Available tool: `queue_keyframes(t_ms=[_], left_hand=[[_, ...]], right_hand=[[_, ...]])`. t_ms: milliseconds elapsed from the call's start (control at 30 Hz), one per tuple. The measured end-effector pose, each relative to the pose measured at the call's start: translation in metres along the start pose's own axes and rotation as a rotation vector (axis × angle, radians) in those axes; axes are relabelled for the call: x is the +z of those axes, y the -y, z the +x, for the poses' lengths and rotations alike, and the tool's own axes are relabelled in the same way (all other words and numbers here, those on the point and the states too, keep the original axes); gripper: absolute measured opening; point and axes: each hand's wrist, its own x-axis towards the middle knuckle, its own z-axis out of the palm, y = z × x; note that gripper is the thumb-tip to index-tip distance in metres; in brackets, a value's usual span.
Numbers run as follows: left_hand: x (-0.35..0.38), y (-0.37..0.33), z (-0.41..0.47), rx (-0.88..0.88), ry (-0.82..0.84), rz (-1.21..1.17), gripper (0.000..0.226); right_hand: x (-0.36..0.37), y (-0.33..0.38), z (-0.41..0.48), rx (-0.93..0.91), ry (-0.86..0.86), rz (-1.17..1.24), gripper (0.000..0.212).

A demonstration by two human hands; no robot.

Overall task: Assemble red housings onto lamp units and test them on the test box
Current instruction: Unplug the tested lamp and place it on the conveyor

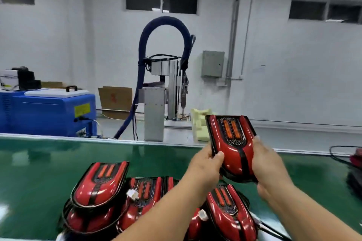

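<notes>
You held one red-housed lamp unit (232,143) raised at four o'clock, left hand (203,164) and right hand (268,166) each gripping a side edge, while several assembled units (98,188) lay piled at seven o'clock on the green belt (39,162), testing seemingly not yet done.

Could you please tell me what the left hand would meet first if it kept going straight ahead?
The left hand grips the red lamp unit, directly in its line. Beyond that, probably the cream foam blocks past the green conveyor belt; depth is unclear.
</notes>
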Motion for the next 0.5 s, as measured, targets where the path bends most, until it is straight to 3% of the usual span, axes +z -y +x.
queue_keyframes(t_ms=[200,300,500], left_hand=[[-0.034,0.047,-0.016,-0.179,-0.031,0.076,0.033],[-0.046,0.067,-0.016,-0.247,-0.07,0.108,0.047],[-0.035,0.06,-0.007,-0.214,-0.047,0.084,0.03]], right_hand=[[0.029,-0.074,-0.009,0.105,0.078,-0.108,0.053],[0.041,-0.095,-0.01,0.151,0.081,-0.136,0.053],[0.029,-0.09,0.0,0.102,0.024,-0.172,0.054]])
